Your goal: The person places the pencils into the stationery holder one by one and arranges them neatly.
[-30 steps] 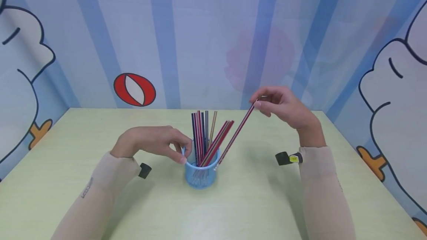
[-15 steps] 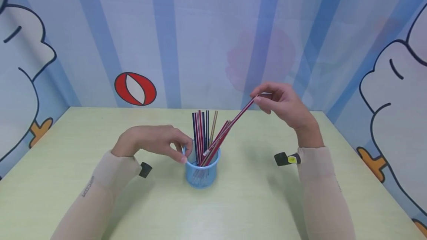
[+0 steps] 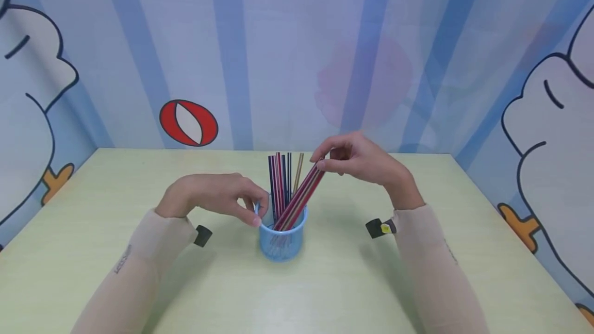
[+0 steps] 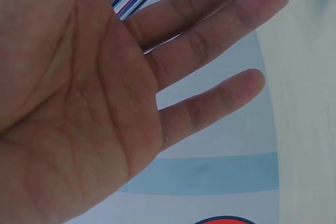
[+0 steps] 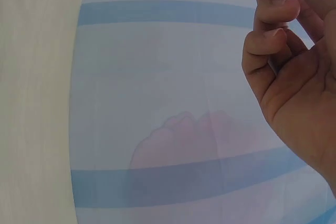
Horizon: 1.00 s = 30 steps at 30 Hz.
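Observation:
In the head view a light blue mesh pen holder (image 3: 280,246) stands upright on the table, with several striped pencils (image 3: 280,184) in it. My left hand (image 3: 215,195) pinches its left rim between thumb and index finger; in the left wrist view the other fingers (image 4: 210,40) spread away from the palm. My right hand (image 3: 364,164) pinches the upper end of a dark red striped pencil (image 3: 299,193), which slants down into the holder. It lies against other red pencils leaning right, so its edges are hard to separate. The right wrist view shows the remaining fingers (image 5: 270,40) curled loosely.
The pale table (image 3: 116,184) ends at a blue striped backdrop (image 3: 287,55) with a printed red and white ball (image 3: 188,122). A gold pencil (image 3: 298,171) leans at the holder's back. Black wrist cameras (image 3: 202,236) hang below both sleeves.
My right hand has moved left and down, bringing the red pencil from outside the holder, over its rim, into it among the leaning pencils. My left hand has stayed on the rim.

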Tool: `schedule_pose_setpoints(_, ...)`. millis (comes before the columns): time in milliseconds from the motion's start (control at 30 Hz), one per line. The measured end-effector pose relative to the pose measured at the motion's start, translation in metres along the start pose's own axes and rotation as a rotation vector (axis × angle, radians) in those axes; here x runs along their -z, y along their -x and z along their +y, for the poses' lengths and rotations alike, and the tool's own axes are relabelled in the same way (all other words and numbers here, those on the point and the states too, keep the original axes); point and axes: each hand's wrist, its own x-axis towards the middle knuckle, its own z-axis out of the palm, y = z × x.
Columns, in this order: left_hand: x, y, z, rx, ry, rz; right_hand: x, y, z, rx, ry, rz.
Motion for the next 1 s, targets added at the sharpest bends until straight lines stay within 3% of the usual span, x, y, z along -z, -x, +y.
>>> schedule_pose_setpoints(500, 0.0000, 0.0017, 0.0021, 0.007, -0.004, 0.003, -0.0072, -0.0059, 0.0048, -0.002, 0.010, -0.071)
schedule_pose_setpoints(1000, 0.0000, 0.0016, 0.0014, 0.014, -0.007, 0.002, -0.0028, -0.0035, 0.0036, -0.005, 0.024, -0.074)
